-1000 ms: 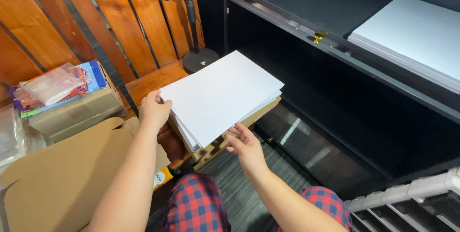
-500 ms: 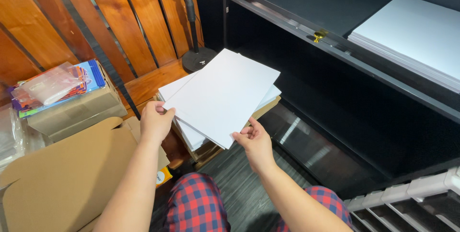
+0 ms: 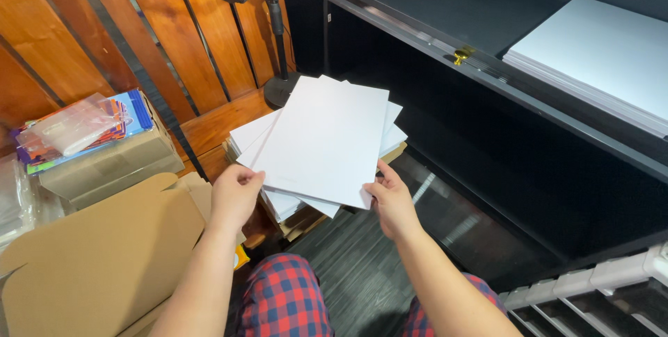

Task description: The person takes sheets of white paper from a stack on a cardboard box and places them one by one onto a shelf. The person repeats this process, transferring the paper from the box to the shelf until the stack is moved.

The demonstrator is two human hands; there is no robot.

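- White paper sheets (image 3: 327,139), plain and blank, are fanned in a loose bundle held up between both hands in the head camera's only view.
- Left hand (image 3: 235,194) is clamped on the bundle's near left corner, fingers curled over the edge.
- Right hand (image 3: 391,201) pinches the near right corner, thumb on top and fingers underneath.
- Judging by the look, the sheets are light, thin and fairly stiff, with smooth faces that slide on each other; the splayed corners suggest they slip apart easily. Gripping opposite near corners or edges, as here, seems the sensible hold.
- Just below the hands, more white sheets lie stacked on a brown base (image 3: 306,215).
- Left of the left hand sits an open cardboard box (image 3: 104,253), and beyond it a second box topped with a plastic-wrapped colourful packet (image 3: 83,128).
- Beyond the sheets stands a black lamp stand (image 3: 278,45) against a slatted wooden wall (image 3: 160,38).
- Right of the right hand is a black shelf unit (image 3: 487,79); its upper shelf carries another white stack (image 3: 598,59).
- Red checked trousers (image 3: 285,302) show beneath the arms.
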